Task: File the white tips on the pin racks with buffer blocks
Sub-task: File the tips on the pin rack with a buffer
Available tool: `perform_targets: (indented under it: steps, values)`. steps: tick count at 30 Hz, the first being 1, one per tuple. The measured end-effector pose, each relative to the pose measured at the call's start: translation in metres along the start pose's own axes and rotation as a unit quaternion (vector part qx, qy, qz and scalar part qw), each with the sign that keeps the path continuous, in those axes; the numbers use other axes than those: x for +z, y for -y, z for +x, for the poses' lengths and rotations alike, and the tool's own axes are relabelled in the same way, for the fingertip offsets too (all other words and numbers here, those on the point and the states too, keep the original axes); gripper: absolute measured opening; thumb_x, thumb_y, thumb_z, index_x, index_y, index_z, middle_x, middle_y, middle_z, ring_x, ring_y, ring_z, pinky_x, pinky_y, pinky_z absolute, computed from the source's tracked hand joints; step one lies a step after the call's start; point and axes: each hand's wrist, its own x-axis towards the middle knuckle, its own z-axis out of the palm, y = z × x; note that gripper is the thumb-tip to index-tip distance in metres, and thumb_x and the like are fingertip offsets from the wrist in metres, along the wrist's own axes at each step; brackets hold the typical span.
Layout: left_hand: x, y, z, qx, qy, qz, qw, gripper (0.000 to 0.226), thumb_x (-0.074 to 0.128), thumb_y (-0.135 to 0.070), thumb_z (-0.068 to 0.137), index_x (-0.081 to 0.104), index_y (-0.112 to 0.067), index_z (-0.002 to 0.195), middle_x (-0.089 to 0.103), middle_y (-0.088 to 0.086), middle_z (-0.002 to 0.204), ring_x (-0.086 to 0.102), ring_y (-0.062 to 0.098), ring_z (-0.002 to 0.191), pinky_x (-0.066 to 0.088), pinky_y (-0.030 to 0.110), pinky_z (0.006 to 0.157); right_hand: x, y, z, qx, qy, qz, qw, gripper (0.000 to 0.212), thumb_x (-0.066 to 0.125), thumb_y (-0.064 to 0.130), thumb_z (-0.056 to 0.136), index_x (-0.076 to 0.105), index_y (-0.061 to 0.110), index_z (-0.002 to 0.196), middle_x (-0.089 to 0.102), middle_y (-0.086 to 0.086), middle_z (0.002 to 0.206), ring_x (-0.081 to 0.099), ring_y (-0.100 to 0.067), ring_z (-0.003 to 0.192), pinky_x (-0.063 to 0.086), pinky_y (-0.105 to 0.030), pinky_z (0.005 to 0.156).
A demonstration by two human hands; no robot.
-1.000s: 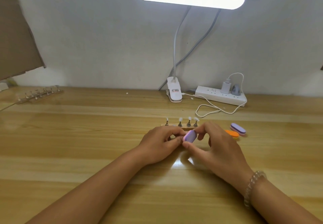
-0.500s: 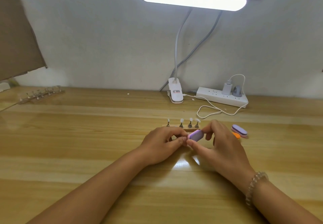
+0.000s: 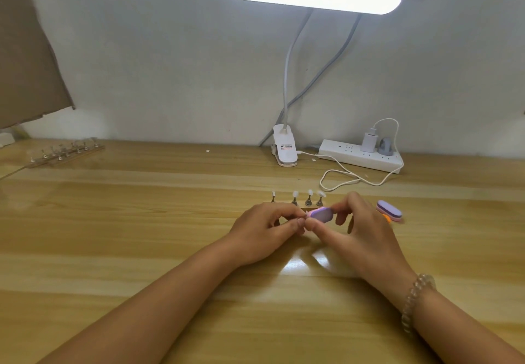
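Note:
A pin rack point(image 3: 308, 202) with several white tips point(image 3: 310, 192) stands at mid-table, just behind my hands. My right hand point(image 3: 360, 238) pinches a purple buffer block point(image 3: 319, 213) between thumb and forefinger, holding it nearly level. My left hand point(image 3: 264, 230) has its fingers curled, pinching a small thing against the block's left end. It looks like a white tip on its pin, mostly hidden by my fingertips. Both hands hover low over the wooden table point(image 3: 142, 235).
Two spare buffer blocks, a purple one point(image 3: 389, 209) on an orange one point(image 3: 386, 218), lie right of my right hand. A second pin rack point(image 3: 65, 153) sits far left. A clip lamp point(image 3: 285, 147), power strip point(image 3: 359, 157) and white cable point(image 3: 338, 177) line the back wall.
The purple block has turned from tilted upright to nearly level in my right hand and slid slightly right. My left hand keeps its pinch at the block's left end.

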Motion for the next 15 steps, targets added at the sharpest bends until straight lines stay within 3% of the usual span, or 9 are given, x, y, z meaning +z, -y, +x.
perform_targets:
  steps: [3,8,9,12,15]
  values:
    - [0.0002,0.0012,-0.0026,0.006,0.005,0.003,1.0,0.016,0.055,-0.032,0.095,0.068,-0.04,0.093,0.062,-0.023,0.083,0.052,0.022,0.074,0.036,0.031,0.065,0.001,0.0033,-0.0056,-0.069,0.029,-0.012,0.997,0.029,0.072,0.054,0.074,0.056,0.033,0.086,0.054,0.015,0.084,0.05,0.002,0.071,0.033,-0.021,0.058]
    - [0.0002,-0.001,-0.0017,0.018,0.003,-0.005,1.0,0.022,0.06,-0.026,0.099,0.067,-0.044,0.088,0.063,-0.026,0.08,0.046,0.0,0.062,0.032,0.021,0.062,-0.0027,0.001,0.0017,-0.028,0.019,0.055,0.998,0.017,0.074,0.043,0.078,0.064,0.032,0.086,0.064,0.015,0.088,0.058,-0.002,0.084,0.038,-0.022,0.066]
    - [0.0005,-0.0017,-0.0019,0.02,0.002,-0.011,1.0,0.023,0.06,-0.024,0.099,0.067,-0.043,0.088,0.063,-0.025,0.08,0.047,0.002,0.062,0.033,0.023,0.062,-0.0029,0.0018,0.001,-0.039,0.014,0.047,0.998,0.017,0.073,0.045,0.079,0.064,0.032,0.087,0.064,0.015,0.088,0.058,-0.002,0.081,0.037,-0.02,0.065]
    - [0.0004,0.0001,-0.0018,0.012,-0.006,-0.013,1.0,0.02,0.058,-0.019,0.099,0.07,-0.034,0.094,0.063,-0.021,0.081,0.054,0.027,0.077,0.037,0.031,0.066,0.001,0.0083,-0.0064,-0.107,0.027,-0.005,0.994,0.03,0.064,0.059,0.077,0.06,0.032,0.09,0.058,0.016,0.085,0.052,-0.001,0.069,0.034,-0.016,0.056]
    - [0.0003,0.0009,-0.0015,0.012,-0.014,-0.028,0.999,0.016,0.058,-0.018,0.099,0.072,-0.026,0.096,0.064,-0.019,0.081,0.052,0.02,0.071,0.039,0.032,0.066,-0.0006,0.0023,-0.0007,-0.042,0.018,0.019,0.999,0.026,0.07,0.053,0.077,0.062,0.031,0.088,0.061,0.015,0.087,0.055,-0.001,0.077,0.039,-0.022,0.062]
